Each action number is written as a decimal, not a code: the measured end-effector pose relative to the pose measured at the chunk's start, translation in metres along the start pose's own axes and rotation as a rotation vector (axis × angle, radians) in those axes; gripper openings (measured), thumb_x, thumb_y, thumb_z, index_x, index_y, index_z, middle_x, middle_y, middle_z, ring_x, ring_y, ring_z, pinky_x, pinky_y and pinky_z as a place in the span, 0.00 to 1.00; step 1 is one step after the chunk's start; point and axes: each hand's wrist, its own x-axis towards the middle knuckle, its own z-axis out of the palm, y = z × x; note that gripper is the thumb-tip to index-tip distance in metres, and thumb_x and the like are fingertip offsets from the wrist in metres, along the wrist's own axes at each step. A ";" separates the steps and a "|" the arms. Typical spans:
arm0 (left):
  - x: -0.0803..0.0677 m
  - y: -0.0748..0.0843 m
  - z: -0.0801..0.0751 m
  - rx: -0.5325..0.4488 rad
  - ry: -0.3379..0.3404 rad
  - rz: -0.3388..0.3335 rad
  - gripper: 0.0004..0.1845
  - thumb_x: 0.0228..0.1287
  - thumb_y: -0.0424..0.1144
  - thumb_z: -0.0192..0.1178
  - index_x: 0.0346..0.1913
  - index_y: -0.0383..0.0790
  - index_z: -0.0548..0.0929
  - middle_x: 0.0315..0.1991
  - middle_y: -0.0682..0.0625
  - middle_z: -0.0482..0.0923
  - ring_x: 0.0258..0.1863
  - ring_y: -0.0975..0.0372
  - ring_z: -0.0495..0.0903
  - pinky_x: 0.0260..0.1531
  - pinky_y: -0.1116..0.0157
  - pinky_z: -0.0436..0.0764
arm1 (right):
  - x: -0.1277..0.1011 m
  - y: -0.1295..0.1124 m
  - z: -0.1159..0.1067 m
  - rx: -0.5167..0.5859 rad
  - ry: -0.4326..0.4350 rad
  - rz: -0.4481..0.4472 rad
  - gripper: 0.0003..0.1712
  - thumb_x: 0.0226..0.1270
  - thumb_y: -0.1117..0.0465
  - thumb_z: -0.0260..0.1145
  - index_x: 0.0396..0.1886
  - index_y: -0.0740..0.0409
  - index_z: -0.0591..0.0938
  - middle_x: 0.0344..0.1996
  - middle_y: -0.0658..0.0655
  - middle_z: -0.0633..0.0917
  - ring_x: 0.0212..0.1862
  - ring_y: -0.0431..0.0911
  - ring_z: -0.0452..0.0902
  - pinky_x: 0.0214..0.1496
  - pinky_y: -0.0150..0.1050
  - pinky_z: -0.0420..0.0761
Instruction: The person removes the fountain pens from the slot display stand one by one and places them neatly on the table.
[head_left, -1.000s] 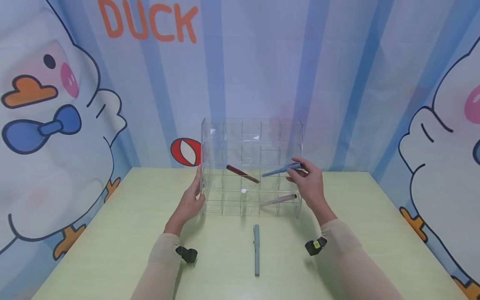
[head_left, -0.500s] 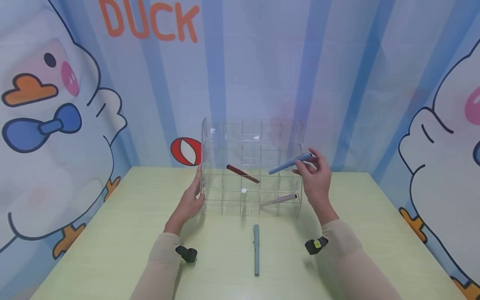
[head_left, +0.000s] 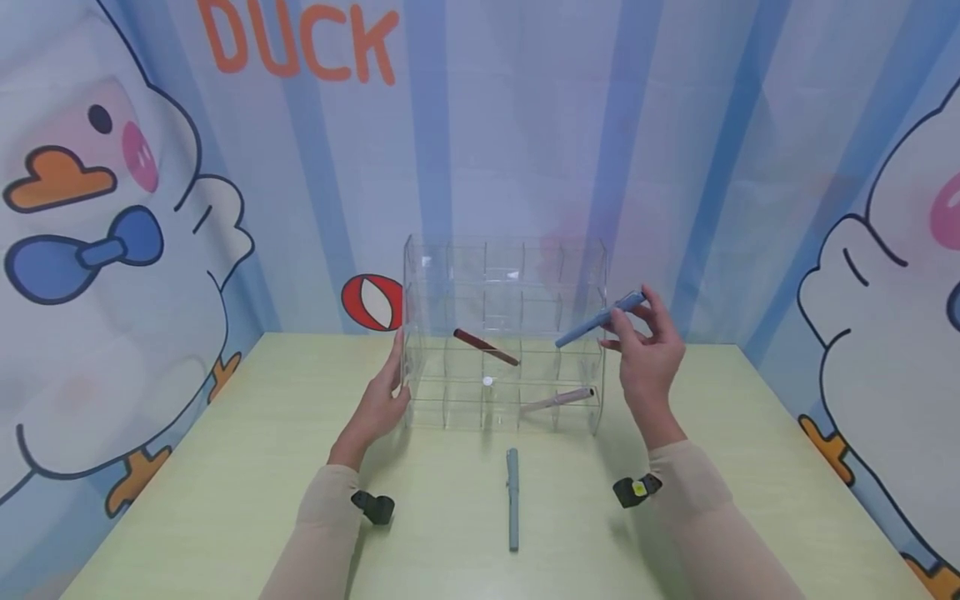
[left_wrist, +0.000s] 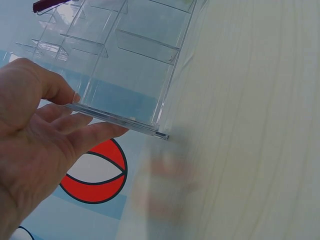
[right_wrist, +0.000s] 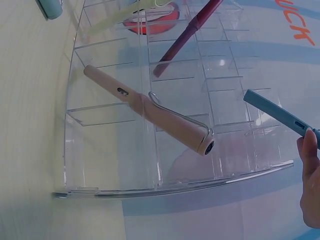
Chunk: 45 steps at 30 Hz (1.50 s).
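A clear acrylic rack (left_wrist: 115, 120) of small compartments stands on the table. My left hand (head_left: 377, 410) grips its left side panel between thumb and fingers. My right hand (head_left: 649, 360) pinches a blue pen (head_left: 592, 325) near its upper end, tilted with its lower end pointing left, overlapping the rack's right part in the head view. A dark red pen (head_left: 486, 347) lies slanted in the rack's middle. Lower right in it rests a pale pink pen (right_wrist: 165, 122) with a wire clip. The right wrist view also shows a pale yellow-green pen (right_wrist: 122, 19) in the rack.
On the table (head_left: 247, 500) in front of the rack lies a grey-green pen (head_left: 513, 500), pointing away from me. Behind the rack hangs a striped backdrop (head_left: 510, 125) with printed ducks. Small black cameras sit on both wrists.
My right hand has moved right and upward with the blue pen, tilting it more steeply. The left hand, the rack and the other pens stay put.
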 end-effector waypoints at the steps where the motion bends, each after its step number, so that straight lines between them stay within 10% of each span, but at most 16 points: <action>1: 0.000 0.000 0.000 -0.001 0.000 0.003 0.51 0.69 0.19 0.47 0.81 0.61 0.34 0.81 0.50 0.38 0.77 0.50 0.49 0.70 0.48 0.61 | 0.000 -0.002 0.000 0.004 0.002 -0.002 0.28 0.64 0.67 0.70 0.65 0.54 0.80 0.43 0.59 0.84 0.32 0.44 0.88 0.30 0.36 0.86; 21: 0.000 0.000 0.000 -0.011 -0.010 0.014 0.50 0.69 0.19 0.46 0.81 0.58 0.34 0.81 0.52 0.35 0.77 0.50 0.48 0.71 0.48 0.61 | -0.011 -0.045 -0.017 0.212 0.015 0.026 0.28 0.60 0.74 0.71 0.63 0.63 0.81 0.43 0.63 0.88 0.34 0.49 0.89 0.30 0.40 0.86; 45: 0.000 -0.003 0.001 -0.009 -0.007 -0.006 0.51 0.69 0.19 0.46 0.80 0.63 0.34 0.81 0.50 0.37 0.77 0.48 0.48 0.71 0.46 0.59 | -0.009 -0.080 -0.052 -0.246 -0.403 0.442 0.33 0.66 0.60 0.71 0.71 0.55 0.75 0.41 0.49 0.88 0.35 0.46 0.89 0.26 0.33 0.85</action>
